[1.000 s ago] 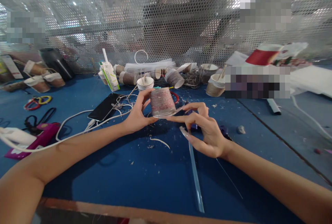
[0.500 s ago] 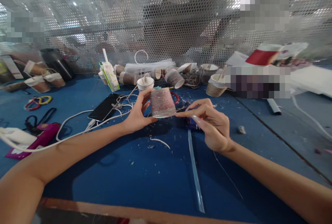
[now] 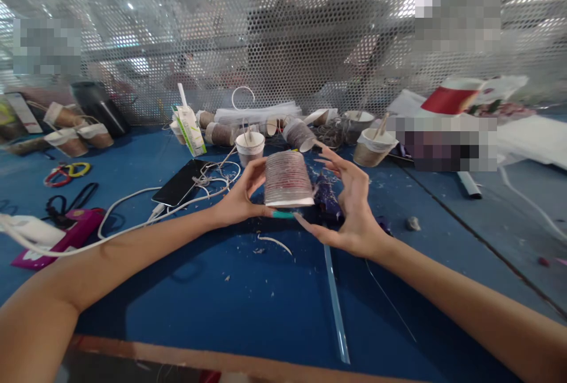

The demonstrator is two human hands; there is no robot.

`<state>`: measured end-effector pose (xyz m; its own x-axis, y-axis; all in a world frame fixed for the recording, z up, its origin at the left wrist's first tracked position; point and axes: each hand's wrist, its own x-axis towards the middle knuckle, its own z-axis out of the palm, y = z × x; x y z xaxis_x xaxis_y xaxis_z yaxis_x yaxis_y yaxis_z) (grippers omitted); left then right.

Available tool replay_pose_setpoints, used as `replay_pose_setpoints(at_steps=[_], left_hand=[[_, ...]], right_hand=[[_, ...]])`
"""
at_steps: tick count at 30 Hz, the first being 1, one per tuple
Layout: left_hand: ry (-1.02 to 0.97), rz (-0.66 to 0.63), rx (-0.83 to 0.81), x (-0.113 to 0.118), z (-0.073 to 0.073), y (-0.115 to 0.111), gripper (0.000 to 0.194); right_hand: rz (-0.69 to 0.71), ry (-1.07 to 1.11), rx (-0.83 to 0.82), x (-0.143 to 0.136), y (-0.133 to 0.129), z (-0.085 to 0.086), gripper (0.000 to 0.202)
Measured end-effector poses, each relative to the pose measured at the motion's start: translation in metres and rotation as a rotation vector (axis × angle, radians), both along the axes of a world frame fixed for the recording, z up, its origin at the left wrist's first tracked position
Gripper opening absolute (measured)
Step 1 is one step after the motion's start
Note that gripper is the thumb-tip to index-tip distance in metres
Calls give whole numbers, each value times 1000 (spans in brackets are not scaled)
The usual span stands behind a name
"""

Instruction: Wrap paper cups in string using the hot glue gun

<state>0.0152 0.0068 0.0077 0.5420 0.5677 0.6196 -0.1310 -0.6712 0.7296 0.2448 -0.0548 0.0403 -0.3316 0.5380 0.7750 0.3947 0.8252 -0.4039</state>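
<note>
My left hand (image 3: 241, 197) is closed around the left side of a twine-wrapped paper cup (image 3: 289, 179), raised above the table and held upside down. Reddish-grey cord covers the cup's wall in rows, and a white band shows at its lower edge. A long teal nail on my left thumb reaches under the cup. My right hand (image 3: 354, 208) is open at the cup's right, fingers spread, with the thumb near the lower edge. Between the cup and my right hand lies a dark purple glue gun (image 3: 326, 198), partly hidden, with a clear glue stick (image 3: 336, 306) running toward me.
Behind are several twine-wrapped cups, one white-lined cup (image 3: 250, 145) and a drink carton (image 3: 190, 129). A phone (image 3: 179, 183) with white cables, scissors (image 3: 59, 176) and a magenta device (image 3: 57, 241) lie left. A perforated metal screen (image 3: 212, 46) stands at the back.
The cup has shifted slightly right and turned in my left hand. My right hand has gone from a pointing finger at the cup's lower edge to spread fingers beside it.
</note>
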Motion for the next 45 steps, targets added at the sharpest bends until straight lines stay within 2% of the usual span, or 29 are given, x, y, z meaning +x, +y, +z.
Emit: replay_pose_setpoints(at_steps=[3,8,13,19,24,26,29,31,35,37,39,41,42,43,45], left_hand=[[88,-46,22,-2,5,-4,88],[194,-12,106,-4,10,-11,94],[116,74,224,-2,8,-18,98],[160,160,351,1,8,-23,85],[124,302,412,4,6,-22,79],[84,430,441,4,4,-22,77],[-80,666,505,2,1,-23,80],[-182,736,554,1,0,-23,84],[-173,731,590,2,0,-21,86],[-184,738,472,3,1,-19,86],[-218,739,298,4,1,-16,84],[-226,691,206,5,0,-14,85],[-221,653,214,5,-2,-14,86],[-209,610,256,6,-3,-13,87],[-164,533,386,9,-6,-14,87]], right_hand=[[3,-46,-35,0,0,1,93],[28,-68,-155,3,3,-4,76],[-84,-132,-25,5,2,-7,75],[-135,-274,99,0,-3,-2,75],[-42,-192,184,4,3,3,86],[-113,-170,221,11,6,7,75],[-305,-219,231,22,11,18,51],[-418,-335,120,30,15,29,44],[-503,-509,-334,54,27,44,53],[-464,-578,-566,68,32,48,59],[-402,-664,-723,78,33,50,59],[-340,-720,-771,82,28,51,59],[-301,-737,-761,81,24,52,60],[-261,-752,-741,78,20,52,58],[-198,-798,-701,68,11,52,42]])
